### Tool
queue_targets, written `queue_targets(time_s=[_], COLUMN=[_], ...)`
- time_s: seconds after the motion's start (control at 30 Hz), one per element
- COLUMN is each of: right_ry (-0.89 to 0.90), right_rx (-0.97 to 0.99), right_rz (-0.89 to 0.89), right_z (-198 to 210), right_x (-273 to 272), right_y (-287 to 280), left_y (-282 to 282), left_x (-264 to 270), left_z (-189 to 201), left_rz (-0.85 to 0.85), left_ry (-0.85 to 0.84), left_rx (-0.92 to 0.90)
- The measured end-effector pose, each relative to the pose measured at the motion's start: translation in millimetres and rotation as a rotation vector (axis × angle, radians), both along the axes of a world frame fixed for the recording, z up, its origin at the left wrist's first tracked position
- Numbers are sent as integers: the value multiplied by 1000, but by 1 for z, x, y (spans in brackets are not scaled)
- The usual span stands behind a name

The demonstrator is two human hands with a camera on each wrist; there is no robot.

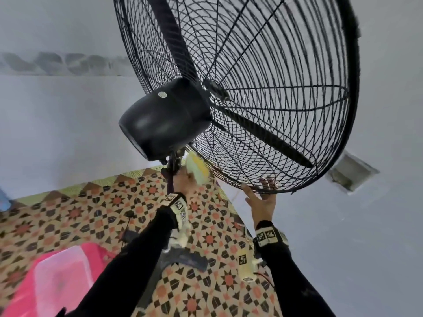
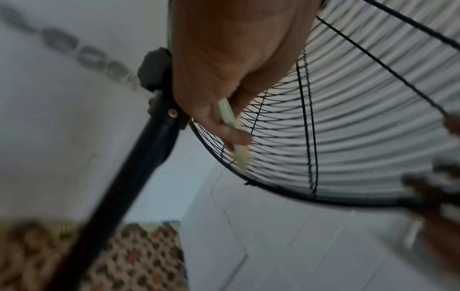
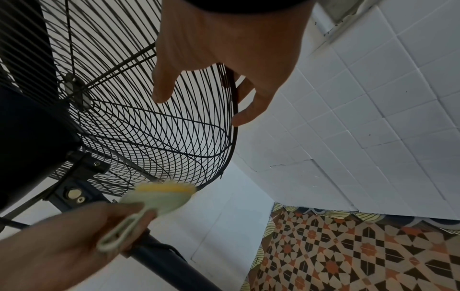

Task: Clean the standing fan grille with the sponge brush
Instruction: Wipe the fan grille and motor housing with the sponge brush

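Fingers (image 3: 245, 106) of your right hand (image 1: 262, 202) are hooking the grille (image 1: 274, 110) rim, lower right of frame; keep steadying it. Your left hand (image 1: 183, 181) is pinching the brush (image 3: 161, 195) below the motor (image 1: 164, 117), lower centre; keep sweeping along the wires.
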State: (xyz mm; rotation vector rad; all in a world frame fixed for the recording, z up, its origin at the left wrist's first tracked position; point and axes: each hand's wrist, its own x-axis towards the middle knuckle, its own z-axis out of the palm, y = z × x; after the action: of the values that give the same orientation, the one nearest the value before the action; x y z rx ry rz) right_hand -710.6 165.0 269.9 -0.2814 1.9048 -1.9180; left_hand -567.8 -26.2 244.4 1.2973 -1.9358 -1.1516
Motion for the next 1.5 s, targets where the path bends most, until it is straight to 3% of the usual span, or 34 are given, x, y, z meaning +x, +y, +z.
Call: queue_targets(time_s=[0.03,0.1,0.27,0.43,0.63,0.77,0.83,1.0,1.17,1.37,1.5], right_ry=[-3,1,11,-7,-51,-41,-54,-67,-53,-57,-36], right_rx=[-1,-7,-63,-109,-116,-127,-129,-145,-140,-152,-128], right_rz=[8,15,-3,3,33,43,36,48,45,43,46], right_z=[-1,-1,1,-1,1,0,-1,-1,1,-9,-7], right_x=[0,-2,0,4,-3,0,-2,-2,-2,-5,-8], right_y=[1,5,1,0,0,-1,2,1,0,0,-1], left_y=[-2,8,32,4,32,4,16,52,17,55,28], left_x=[-7,-18,6,-5,-2,-2,-11,0,-4,-3,-3], left_z=[9,20,11,35,39,56,67,56,73,69,72], left_rz=[82,74,-212,7,-163,34,58,-132,100,-56,104], left_ry=[-12,24,61,10,-54,-103,-73,12,-11,101,131], left_rx=[-31,-76,-51,-43,-115,-36,-27,-69,-31,-14,166])
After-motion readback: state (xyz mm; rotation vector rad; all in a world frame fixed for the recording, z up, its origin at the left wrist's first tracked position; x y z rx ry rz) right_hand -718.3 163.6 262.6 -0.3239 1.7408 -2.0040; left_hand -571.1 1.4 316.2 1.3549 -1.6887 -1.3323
